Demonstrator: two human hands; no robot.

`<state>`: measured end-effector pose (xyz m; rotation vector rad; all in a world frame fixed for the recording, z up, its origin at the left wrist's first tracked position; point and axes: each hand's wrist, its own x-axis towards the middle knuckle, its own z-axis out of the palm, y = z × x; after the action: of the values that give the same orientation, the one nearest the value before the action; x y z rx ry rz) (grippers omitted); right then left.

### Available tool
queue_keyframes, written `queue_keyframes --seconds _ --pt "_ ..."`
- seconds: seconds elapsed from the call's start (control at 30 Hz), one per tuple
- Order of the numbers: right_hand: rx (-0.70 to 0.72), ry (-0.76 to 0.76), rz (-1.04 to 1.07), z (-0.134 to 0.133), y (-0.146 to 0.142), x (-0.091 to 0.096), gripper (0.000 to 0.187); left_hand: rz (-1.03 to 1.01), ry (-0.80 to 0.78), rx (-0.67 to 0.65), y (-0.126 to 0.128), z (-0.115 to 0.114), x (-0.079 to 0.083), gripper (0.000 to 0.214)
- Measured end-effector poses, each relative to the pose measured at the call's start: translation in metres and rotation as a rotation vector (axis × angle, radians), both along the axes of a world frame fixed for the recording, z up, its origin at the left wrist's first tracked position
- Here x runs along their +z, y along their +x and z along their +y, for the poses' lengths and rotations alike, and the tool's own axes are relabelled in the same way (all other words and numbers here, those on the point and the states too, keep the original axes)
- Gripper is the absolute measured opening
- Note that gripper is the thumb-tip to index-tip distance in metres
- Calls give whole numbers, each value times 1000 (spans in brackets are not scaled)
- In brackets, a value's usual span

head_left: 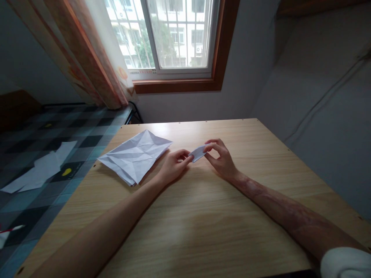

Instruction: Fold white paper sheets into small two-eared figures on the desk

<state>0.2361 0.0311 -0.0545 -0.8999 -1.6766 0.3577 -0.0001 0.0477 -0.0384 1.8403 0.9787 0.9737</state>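
Note:
A small folded piece of white paper [198, 153] is held just above the wooden table [203, 216], near its middle. My left hand [173, 166] pinches its left end with fingers curled closed. My right hand [220, 157] pinches its right end between thumb and forefinger. To the left of my left hand lies a stack of creased white paper sheets [136, 155], flat on the table and apart from both hands.
A bed with a checked cover [43, 154] runs along the table's left side, with loose white papers [43, 168] on it. A window [171, 34] and curtain [95, 58] are beyond the far edge. A grey wall [324, 100] stands at the right.

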Motion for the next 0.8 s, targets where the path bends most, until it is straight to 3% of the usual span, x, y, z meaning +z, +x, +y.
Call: queue_keyframes --seconds 0.07,0.17,0.23,0.37,0.47,0.57,0.7,0.8 --pt "-3 -1 10 0 0 -2 8 1 11 -10 0 0 -1 36" --pt "-28 -47 71 2 0 -7 48 -6 32 2 0 0 -2 34" --pt "-56 -107 119 4 0 -10 62 -19 44 22 1 -1 -2 32" --pt "26 -309 139 8 3 -11 40 -59 36 24 2 -2 -2 33" --pt "187 -410 135 8 2 -9 41 -49 34 2 2 -2 -1 32" --pt "263 -392 109 5 -2 -6 46 -16 52 -15 2 -4 1 29" --pt "226 -339 68 1 -6 -4 34 -29 168 -60 2 -4 0 22" --pt "206 -328 49 0 -5 -3 28 -19 170 -84 2 -4 -4 21"
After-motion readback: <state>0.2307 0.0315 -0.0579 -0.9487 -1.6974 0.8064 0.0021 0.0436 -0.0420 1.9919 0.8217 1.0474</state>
